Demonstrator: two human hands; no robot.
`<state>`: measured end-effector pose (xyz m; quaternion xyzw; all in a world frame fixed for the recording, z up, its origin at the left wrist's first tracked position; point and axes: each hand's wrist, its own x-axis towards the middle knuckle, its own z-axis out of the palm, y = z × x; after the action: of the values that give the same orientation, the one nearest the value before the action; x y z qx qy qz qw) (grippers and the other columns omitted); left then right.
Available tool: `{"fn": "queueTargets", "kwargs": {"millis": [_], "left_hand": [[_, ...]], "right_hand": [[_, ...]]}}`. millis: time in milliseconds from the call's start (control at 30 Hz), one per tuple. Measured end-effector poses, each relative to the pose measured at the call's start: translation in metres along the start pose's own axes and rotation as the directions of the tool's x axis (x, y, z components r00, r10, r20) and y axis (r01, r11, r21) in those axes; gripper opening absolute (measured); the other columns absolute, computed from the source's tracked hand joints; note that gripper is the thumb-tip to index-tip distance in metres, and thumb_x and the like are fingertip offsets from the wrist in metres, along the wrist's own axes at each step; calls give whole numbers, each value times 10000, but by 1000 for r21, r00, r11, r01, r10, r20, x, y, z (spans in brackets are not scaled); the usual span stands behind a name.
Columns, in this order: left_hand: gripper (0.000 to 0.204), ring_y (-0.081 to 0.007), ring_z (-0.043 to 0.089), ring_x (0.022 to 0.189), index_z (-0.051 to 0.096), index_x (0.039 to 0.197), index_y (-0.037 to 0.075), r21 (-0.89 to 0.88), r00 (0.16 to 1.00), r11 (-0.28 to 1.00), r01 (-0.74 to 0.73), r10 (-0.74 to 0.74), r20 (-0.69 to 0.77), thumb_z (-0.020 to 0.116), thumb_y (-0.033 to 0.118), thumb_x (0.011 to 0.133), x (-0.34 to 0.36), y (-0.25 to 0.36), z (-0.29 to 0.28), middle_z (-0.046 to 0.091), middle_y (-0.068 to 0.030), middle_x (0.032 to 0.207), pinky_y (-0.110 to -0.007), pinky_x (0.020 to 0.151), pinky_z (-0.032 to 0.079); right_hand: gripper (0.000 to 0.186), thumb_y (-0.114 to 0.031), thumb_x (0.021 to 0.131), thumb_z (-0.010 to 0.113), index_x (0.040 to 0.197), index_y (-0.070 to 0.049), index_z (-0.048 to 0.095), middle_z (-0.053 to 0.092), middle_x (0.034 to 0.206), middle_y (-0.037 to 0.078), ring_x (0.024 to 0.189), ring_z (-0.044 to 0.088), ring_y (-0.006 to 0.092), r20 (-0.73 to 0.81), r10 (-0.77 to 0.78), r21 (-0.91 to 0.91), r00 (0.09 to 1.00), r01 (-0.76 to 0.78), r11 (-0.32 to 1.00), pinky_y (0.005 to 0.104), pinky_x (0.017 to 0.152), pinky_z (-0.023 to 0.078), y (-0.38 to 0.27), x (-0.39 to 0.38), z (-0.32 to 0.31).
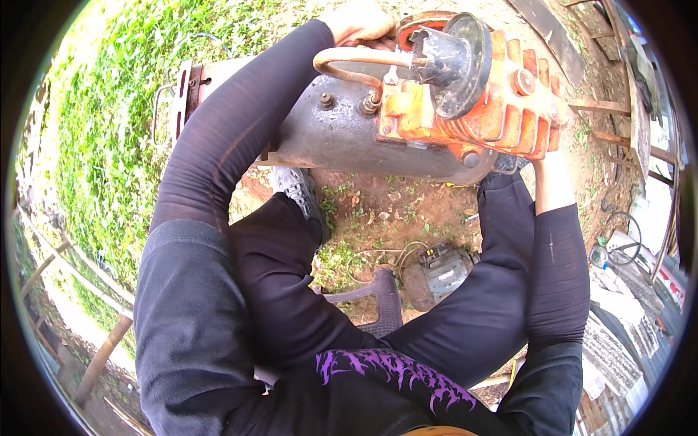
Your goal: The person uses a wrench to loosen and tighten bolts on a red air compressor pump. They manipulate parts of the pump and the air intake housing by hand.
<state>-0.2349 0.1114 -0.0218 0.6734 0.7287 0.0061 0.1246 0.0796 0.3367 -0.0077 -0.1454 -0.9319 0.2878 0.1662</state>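
Observation:
An orange finned compressor pump [472,109] sits on a dark, worn cylindrical tank [320,134]. My left hand [363,25] reaches over the tank to the pump's far side, beside a red-and-black wheel [425,22]. Its fingers are curled together; what they hold, if anything, is hidden. A bent copper pipe [342,57] runs near that hand, down to a brass fitting [369,105]. A round black part with a broken-edged tube [462,65] stands on the pump. My right hand [554,178] goes up against the pump's right side; only the wrist shows, and the fingers are hidden behind the fins.
Beneath the tank, between my legs, a grey motor-like unit [440,276] with a cable lies on the dirt. A dark perforated chair-like piece [382,298] is next to it. Corrugated sheets [618,349] and scrap lie at the right. Grass [109,145] covers the left side.

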Motion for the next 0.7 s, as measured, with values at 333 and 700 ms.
{"fn": "queueTargets", "kwargs": {"millis": [333, 700], "left_hand": [[221, -138, 658, 809, 571, 1078, -8, -819, 762, -542, 187, -446, 469, 471, 154, 967, -83, 36, -28, 656, -85, 925, -312, 760, 576], [332, -382, 583, 1119, 510, 1147, -176, -879, 728, -475, -38, -616, 301, 492, 96, 959, -123, 55, 9, 578, -291, 1144, -406, 1024, 493]], "right_hand": [[648, -384, 925, 424, 1500, -153, 235, 197, 1565, 100, 1442, 185, 303, 265, 149, -955, 953, 239, 173, 455, 1154, 183, -118, 23, 9], [644, -393, 929, 412, 1503, -168, 226, 185, 1570, 86, 1448, 160, 300, 288, 279, -955, 916, 297, 10, 456, 1157, 168, -126, 16, -6]]}}
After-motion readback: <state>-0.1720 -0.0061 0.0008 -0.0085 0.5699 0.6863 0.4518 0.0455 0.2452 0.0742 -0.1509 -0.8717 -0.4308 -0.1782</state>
